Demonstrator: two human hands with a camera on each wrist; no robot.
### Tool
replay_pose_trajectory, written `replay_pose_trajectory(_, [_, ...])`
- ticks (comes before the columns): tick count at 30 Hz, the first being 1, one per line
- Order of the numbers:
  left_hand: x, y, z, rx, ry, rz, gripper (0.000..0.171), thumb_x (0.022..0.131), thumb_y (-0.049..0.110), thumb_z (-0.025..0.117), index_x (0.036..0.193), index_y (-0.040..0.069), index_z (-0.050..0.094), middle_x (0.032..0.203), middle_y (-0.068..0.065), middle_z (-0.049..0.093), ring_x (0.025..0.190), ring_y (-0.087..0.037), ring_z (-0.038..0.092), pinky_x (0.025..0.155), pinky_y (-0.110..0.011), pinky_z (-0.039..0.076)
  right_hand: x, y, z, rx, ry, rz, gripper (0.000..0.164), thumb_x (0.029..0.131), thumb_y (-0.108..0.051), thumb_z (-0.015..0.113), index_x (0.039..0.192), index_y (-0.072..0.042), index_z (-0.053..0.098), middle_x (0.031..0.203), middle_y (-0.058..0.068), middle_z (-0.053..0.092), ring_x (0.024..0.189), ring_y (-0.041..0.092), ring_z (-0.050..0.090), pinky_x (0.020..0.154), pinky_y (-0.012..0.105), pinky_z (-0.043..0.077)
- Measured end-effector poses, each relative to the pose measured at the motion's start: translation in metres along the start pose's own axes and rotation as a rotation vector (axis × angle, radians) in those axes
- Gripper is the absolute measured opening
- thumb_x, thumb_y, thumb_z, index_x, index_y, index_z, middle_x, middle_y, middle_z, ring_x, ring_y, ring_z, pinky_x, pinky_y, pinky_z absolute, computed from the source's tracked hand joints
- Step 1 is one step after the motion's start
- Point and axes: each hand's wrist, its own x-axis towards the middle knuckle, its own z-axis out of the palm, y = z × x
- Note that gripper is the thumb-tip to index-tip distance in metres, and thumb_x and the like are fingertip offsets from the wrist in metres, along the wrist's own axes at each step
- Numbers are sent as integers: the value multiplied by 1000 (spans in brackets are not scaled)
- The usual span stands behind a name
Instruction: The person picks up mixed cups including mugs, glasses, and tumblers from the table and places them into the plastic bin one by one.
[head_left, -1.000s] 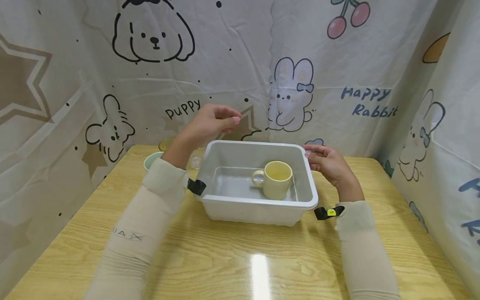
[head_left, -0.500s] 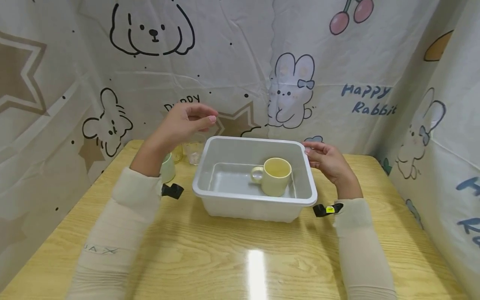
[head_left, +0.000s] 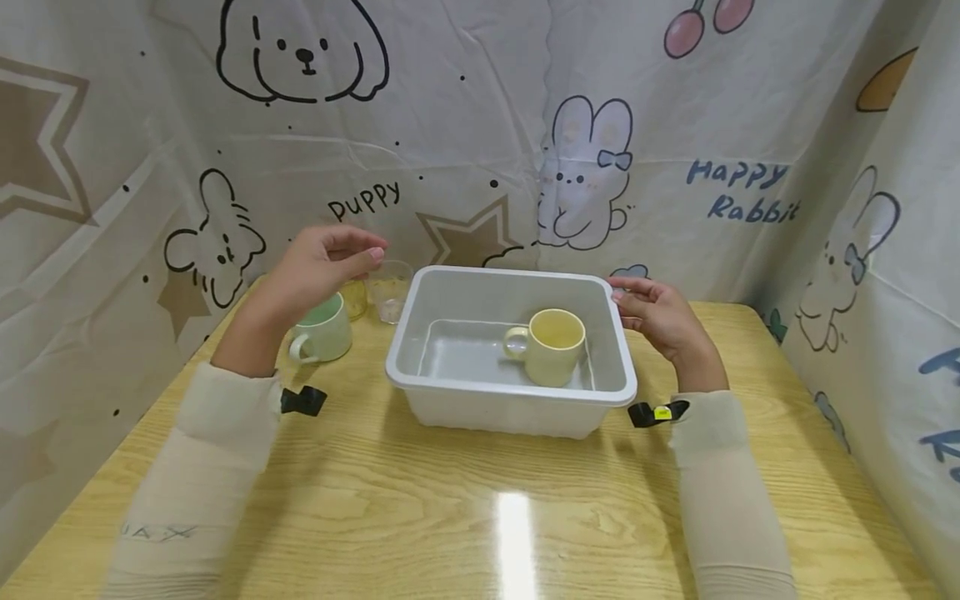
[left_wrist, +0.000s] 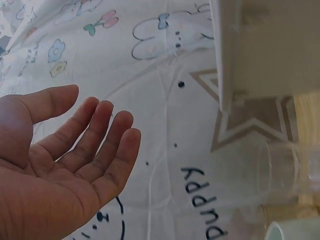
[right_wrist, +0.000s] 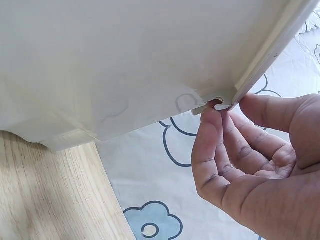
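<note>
A light grey plastic basin (head_left: 510,417) stands mid-table with a pale yellow mug (head_left: 557,354) upright inside, its handle to the left. My right hand (head_left: 662,323) pinches the basin's rim near the far right corner. In the right wrist view the fingertips of that hand (right_wrist: 240,160) curl under the rim, thumb on top. My left hand (head_left: 303,271) hovers left of the basin, above a pale green mug (head_left: 332,335), and holds nothing. The left wrist view shows this hand (left_wrist: 75,165) with its fingers loosely extended.
Behind the green mug stand a yellowish transparent cup (head_left: 356,300) and a clear cup (head_left: 391,293), close to the basin's left side. A printed curtain (head_left: 465,125) encloses the back and sides of the wooden table (head_left: 420,508).
My left hand has moved left, away from above the basin's left rim, uncovering the green mug and the cups. My right hand stays at the rim; the basin and yellow mug keep their places.
</note>
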Motion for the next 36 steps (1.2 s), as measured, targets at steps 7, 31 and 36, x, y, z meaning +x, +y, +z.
replay_pose_trajectory(7, [-14,-26,-18,31,20,-99,47,102,43,62,134,8,63,133,-12,65,117,-27,64,105,-45,49,1,0,-1,19,2,0,44,103,-13,62,141,6,51,107,1,69,89,12,68,80,24,59])
replay_pose_trajectory(31, [-51,-129,-53,40,44,-237,50,107,35,54,137,-5,55,106,17,63,96,-2,63,84,-20,56,0,-2,0,-27,17,-1,45,104,-13,61,143,6,51,105,0,70,89,13,69,80,25,59])
replay_pose_trajectory(36, [-55,-150,-52,3,16,-287,49,108,31,52,137,-9,52,105,18,63,94,-3,63,82,-25,58,-1,0,-2,-44,17,6,46,104,-15,61,143,6,51,107,1,69,90,14,69,82,26,59])
